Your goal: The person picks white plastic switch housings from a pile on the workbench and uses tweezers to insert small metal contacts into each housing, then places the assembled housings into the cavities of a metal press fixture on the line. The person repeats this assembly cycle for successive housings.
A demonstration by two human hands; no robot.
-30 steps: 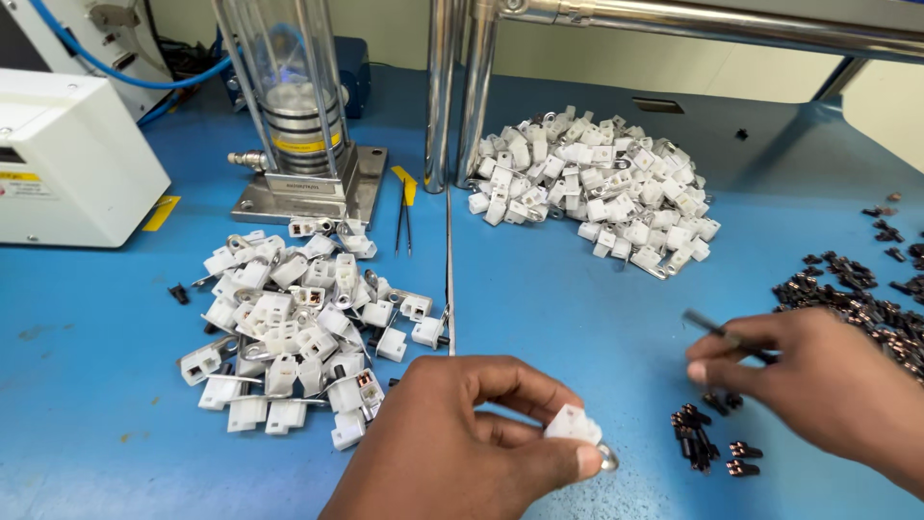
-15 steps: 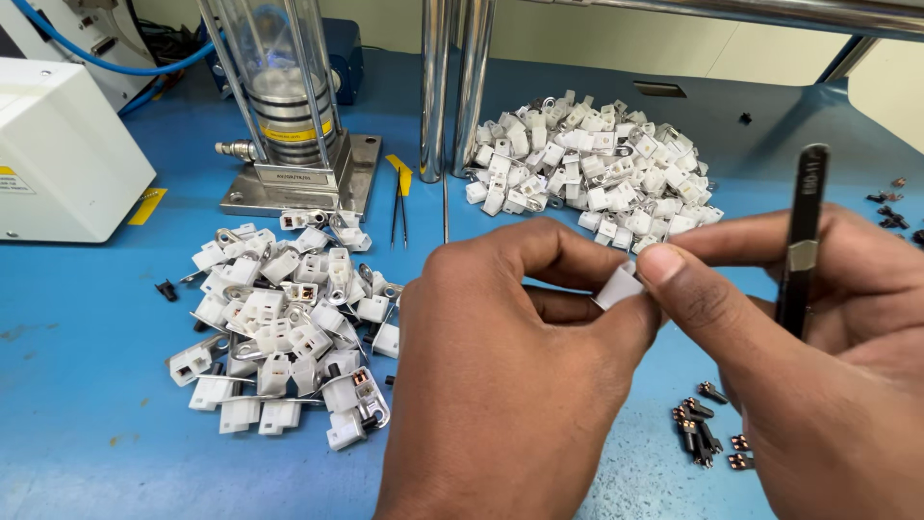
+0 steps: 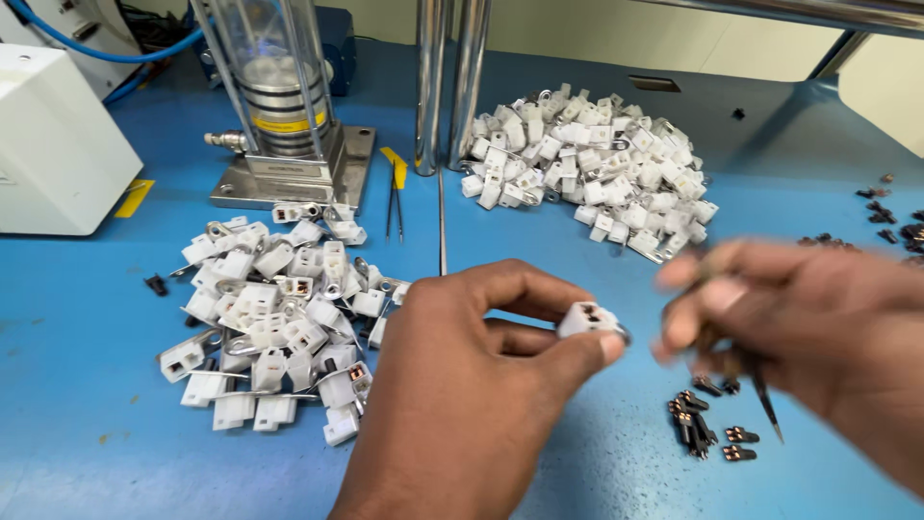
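My left hand (image 3: 472,395) pinches a small white plastic connector housing (image 3: 587,319) between thumb and forefinger, above the blue table. My right hand (image 3: 799,327), blurred with motion, grips dark tweezers (image 3: 760,390) that point down, just right of the housing. Below the tweezers lie a few small black and copper terminals (image 3: 707,431). A pile of white housings (image 3: 274,313) lies to the left of my left hand. A larger pile of white housings (image 3: 597,169) sits at the back centre.
A clear-cylinder press on a metal base (image 3: 284,125) stands at the back left, next to a white box (image 3: 53,140). Yellow-handled tweezers (image 3: 395,193) lie beside two upright steel rods (image 3: 448,82). More black terminals (image 3: 890,217) are scattered at the far right.
My left hand has lowered slightly and turned the housing's open face up. My right hand has drawn back to the right and swung the tweezers from upright to pointing down.
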